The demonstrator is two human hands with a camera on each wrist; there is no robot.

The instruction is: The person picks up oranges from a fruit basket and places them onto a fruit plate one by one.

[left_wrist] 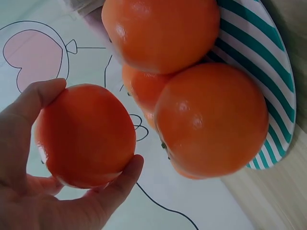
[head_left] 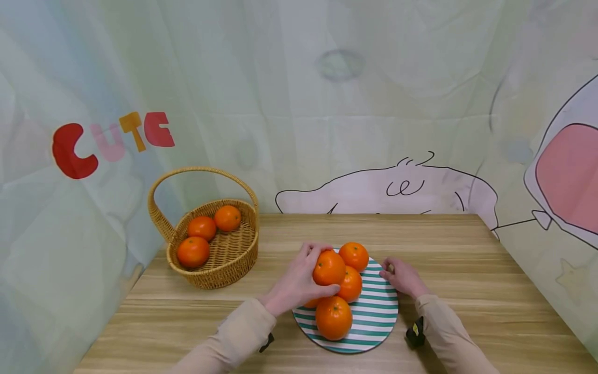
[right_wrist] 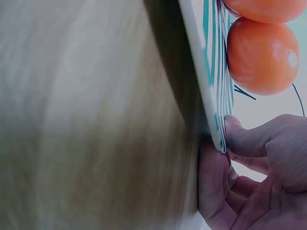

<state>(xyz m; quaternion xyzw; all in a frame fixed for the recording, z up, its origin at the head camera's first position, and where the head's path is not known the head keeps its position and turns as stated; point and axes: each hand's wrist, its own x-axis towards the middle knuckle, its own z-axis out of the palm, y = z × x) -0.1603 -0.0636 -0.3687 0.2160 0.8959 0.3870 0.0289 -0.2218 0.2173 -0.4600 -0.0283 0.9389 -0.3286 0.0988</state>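
Note:
My left hand (head_left: 294, 284) grips an orange (head_left: 329, 267), thumb on one side and fingers on the other. In the left wrist view this orange (left_wrist: 86, 136) appears apart from the others. Below and around it, several oranges lie on a round plate (head_left: 380, 306) with green and white stripes: a far one (head_left: 353, 256), a middle one (head_left: 352, 284), a near one (head_left: 334, 318) and one mostly hidden by the left hand. At the plate's right edge, my right hand (head_left: 405, 278) pinches the rim (right_wrist: 213, 122), thumb on top and fingers underneath.
A wicker basket (head_left: 238, 267) with a tall arched handle stands at the left of the wooden table (head_left: 448, 244), three oranges inside. Printed curtains (head_left: 299, 104) hang behind the table and at both sides. A black wrist device (head_left: 415, 332) sits at the right sleeve.

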